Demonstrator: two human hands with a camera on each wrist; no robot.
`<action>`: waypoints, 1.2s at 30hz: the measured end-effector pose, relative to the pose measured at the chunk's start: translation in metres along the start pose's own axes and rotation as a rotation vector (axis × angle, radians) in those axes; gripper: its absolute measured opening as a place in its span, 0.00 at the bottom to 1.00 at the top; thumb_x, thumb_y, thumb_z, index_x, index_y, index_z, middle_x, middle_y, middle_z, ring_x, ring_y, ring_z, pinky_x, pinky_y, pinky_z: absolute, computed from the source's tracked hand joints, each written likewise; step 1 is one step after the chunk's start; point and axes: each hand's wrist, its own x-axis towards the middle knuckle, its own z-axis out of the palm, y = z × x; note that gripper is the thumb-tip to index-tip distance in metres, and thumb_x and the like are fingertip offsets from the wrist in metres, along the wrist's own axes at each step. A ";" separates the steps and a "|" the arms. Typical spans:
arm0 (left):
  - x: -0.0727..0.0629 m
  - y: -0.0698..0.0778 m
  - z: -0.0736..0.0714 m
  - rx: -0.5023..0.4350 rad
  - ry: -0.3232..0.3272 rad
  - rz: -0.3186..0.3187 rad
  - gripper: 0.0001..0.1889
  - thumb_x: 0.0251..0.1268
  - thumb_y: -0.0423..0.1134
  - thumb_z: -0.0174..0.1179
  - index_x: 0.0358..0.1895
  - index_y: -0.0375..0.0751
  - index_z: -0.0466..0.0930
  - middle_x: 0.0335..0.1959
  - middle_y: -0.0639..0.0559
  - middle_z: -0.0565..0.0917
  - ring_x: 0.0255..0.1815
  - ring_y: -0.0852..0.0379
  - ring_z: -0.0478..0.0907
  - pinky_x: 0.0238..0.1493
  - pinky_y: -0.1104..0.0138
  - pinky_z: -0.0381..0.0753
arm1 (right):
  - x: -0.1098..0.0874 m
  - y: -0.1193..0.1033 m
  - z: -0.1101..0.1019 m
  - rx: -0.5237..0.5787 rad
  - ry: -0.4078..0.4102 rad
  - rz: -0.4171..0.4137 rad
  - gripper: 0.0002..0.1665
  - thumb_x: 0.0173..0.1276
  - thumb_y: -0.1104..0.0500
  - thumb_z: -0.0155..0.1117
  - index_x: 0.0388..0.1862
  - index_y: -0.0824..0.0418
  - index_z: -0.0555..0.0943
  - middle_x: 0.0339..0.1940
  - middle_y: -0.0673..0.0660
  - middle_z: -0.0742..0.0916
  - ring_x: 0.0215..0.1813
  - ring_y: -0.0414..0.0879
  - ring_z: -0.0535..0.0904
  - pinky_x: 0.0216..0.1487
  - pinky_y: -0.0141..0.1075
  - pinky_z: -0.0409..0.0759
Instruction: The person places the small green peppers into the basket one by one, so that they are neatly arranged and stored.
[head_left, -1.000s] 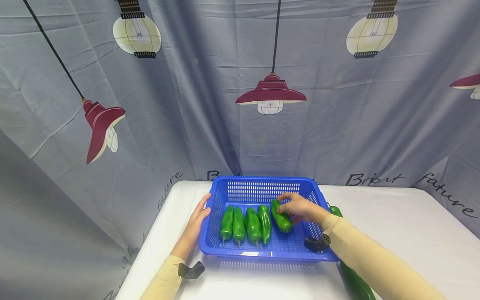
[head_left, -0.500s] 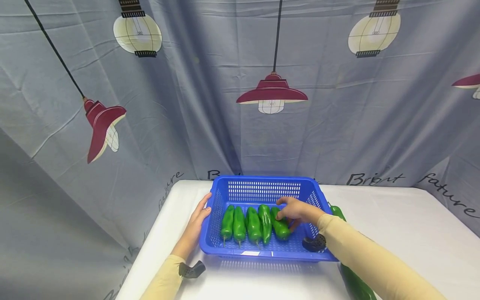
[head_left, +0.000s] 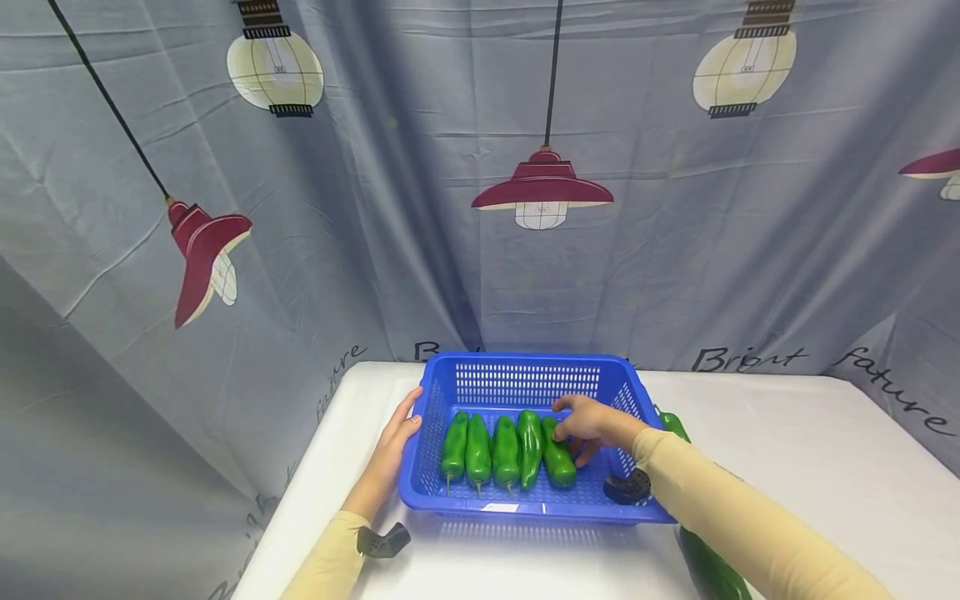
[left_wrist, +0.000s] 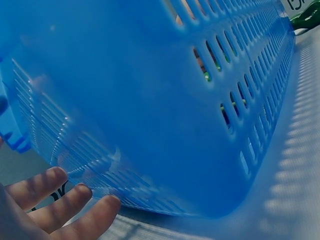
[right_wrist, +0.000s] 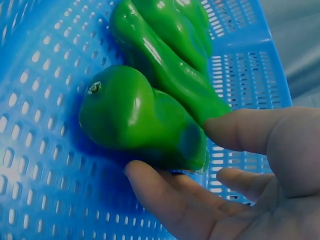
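Observation:
Several green peppers [head_left: 505,452] lie side by side in a blue plastic basket [head_left: 525,508]. My right hand [head_left: 590,425] is inside the basket at the rightmost pepper [head_left: 558,467]. In the right wrist view, that pepper [right_wrist: 135,117] rests on the perforated floor, between my thumb at its far end and my loosely spread fingers alongside. Whether the fingertips touch it is hard to tell. My left hand [head_left: 390,454] rests along the basket's left side with its fingers extended; the left wrist view shows those fingers [left_wrist: 85,212] by the basket's outer wall.
Right of the basket, a green pepper [head_left: 672,423] lies behind my right forearm, and a long dark green vegetable [head_left: 712,567] lies nearer the front, partly hidden by the sleeve. The white table [head_left: 787,433] ends at a grey printed curtain [head_left: 420,250].
The rightmost pepper has come down onto the basket floor and straightened beside the others. My right hand moved slightly down and left, its fingers loosening. My left hand stayed put.

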 end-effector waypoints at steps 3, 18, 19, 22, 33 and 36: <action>0.000 0.000 0.001 -0.007 -0.001 -0.001 0.30 0.81 0.40 0.39 0.82 0.48 0.51 0.85 0.41 0.48 0.85 0.36 0.43 0.82 0.38 0.41 | -0.003 -0.001 -0.004 -0.022 0.007 0.003 0.39 0.64 0.69 0.64 0.73 0.69 0.63 0.41 0.70 0.84 0.36 0.58 0.87 0.28 0.45 0.88; 0.000 -0.002 -0.002 -0.027 -0.013 -0.003 0.30 0.81 0.41 0.39 0.83 0.48 0.50 0.85 0.41 0.48 0.84 0.35 0.47 0.81 0.39 0.49 | -0.037 -0.017 -0.069 0.001 0.068 -0.096 0.38 0.72 0.63 0.59 0.76 0.72 0.58 0.56 0.71 0.82 0.31 0.45 0.84 0.36 0.49 0.90; 0.000 -0.003 -0.002 -0.027 -0.014 -0.002 0.30 0.81 0.41 0.40 0.83 0.48 0.50 0.85 0.41 0.48 0.84 0.35 0.48 0.81 0.39 0.49 | -0.040 -0.016 -0.076 0.007 0.078 -0.102 0.38 0.73 0.62 0.58 0.77 0.72 0.58 0.58 0.72 0.81 0.32 0.45 0.85 0.36 0.49 0.90; 0.001 -0.003 -0.001 -0.026 -0.013 -0.004 0.30 0.81 0.41 0.40 0.83 0.48 0.50 0.85 0.41 0.48 0.83 0.35 0.49 0.81 0.40 0.51 | -0.049 -0.009 -0.096 0.016 0.107 -0.119 0.39 0.74 0.61 0.57 0.78 0.73 0.56 0.61 0.74 0.80 0.34 0.45 0.86 0.39 0.49 0.90; 0.000 -0.001 0.001 -0.019 -0.011 0.005 0.30 0.81 0.40 0.39 0.83 0.47 0.50 0.85 0.40 0.47 0.85 0.36 0.46 0.82 0.40 0.46 | -0.077 0.034 -0.148 -0.015 0.209 -0.083 0.41 0.77 0.57 0.54 0.77 0.77 0.51 0.67 0.83 0.74 0.35 0.42 0.88 0.41 0.46 0.90; 0.000 -0.001 0.001 -0.008 -0.010 0.005 0.30 0.81 0.40 0.39 0.83 0.47 0.50 0.85 0.41 0.47 0.85 0.36 0.44 0.82 0.39 0.43 | -0.083 0.045 -0.156 -0.018 0.227 -0.056 0.42 0.77 0.56 0.54 0.77 0.77 0.50 0.66 0.82 0.75 0.35 0.42 0.88 0.41 0.47 0.90</action>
